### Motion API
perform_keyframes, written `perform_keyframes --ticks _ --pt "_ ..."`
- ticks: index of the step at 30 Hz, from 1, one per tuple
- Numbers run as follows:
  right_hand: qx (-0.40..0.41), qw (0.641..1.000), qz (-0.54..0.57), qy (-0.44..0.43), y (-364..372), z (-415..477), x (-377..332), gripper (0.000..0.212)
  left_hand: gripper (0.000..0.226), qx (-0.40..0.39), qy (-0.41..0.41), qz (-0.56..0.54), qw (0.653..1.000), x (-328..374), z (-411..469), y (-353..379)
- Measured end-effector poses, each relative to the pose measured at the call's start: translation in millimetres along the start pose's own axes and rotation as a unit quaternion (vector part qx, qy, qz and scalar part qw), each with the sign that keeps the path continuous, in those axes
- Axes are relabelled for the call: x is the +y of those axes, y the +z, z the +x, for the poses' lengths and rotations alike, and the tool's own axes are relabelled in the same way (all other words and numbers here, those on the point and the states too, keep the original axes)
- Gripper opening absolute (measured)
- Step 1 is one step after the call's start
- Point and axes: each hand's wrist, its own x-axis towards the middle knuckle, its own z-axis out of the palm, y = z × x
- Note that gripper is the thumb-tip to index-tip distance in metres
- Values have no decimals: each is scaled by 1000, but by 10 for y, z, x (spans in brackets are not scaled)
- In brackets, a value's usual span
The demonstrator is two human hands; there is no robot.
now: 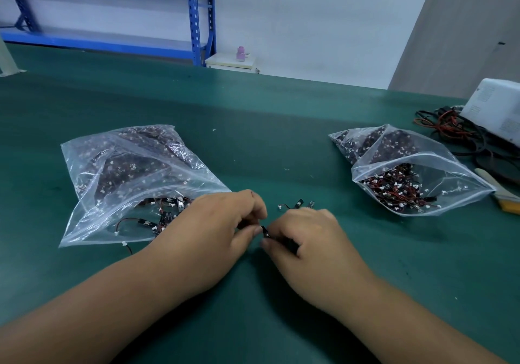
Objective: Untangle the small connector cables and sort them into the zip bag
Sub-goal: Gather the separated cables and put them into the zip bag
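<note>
Two clear zip bags lie on the green table. The left zip bag holds black-and-red connector cables, and its open mouth faces me. The right zip bag is open too and packed with red-black cables with white plugs. Between the bags my left hand and my right hand meet, and both pinch one small black connector cable between fingertips. A few loose connector pieces lie just beyond my right hand. One cable end pokes out under the left bag.
A white device sits at the far right edge with a tangle of black and red wires beside it. A brush with a pale handle lies right of the right bag. Blue shelving stands behind the table.
</note>
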Motion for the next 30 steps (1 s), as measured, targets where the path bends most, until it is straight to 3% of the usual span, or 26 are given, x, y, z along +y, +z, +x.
perform_keyframes --ticks 4,10,13,16,20,25,30 --pt "41 996 64 52 -4 7 87 17 23 -15 -6 46 999 -61 -15 -42" --pt "108 947 119 278 -81 104 479 12 53 -116 2 210 971 -133 -44 -196" --pt "122 926 146 325 -106 127 614 13 45 -142 3 235 962 -134 -59 -192" --pt "127 918 150 346 -113 120 659 12 30 -145 6 234 961 -172 -53 -185" --pt "121 920 119 352 -112 128 683 28 16 -147 14 241 959 -231 -19 -152" --pt "121 920 130 348 -130 119 671 16 9 -130 19 219 967 -216 4 -110" --pt "105 940 105 308 -125 100 580 19 8 -97 18 162 982 -177 13 -108"
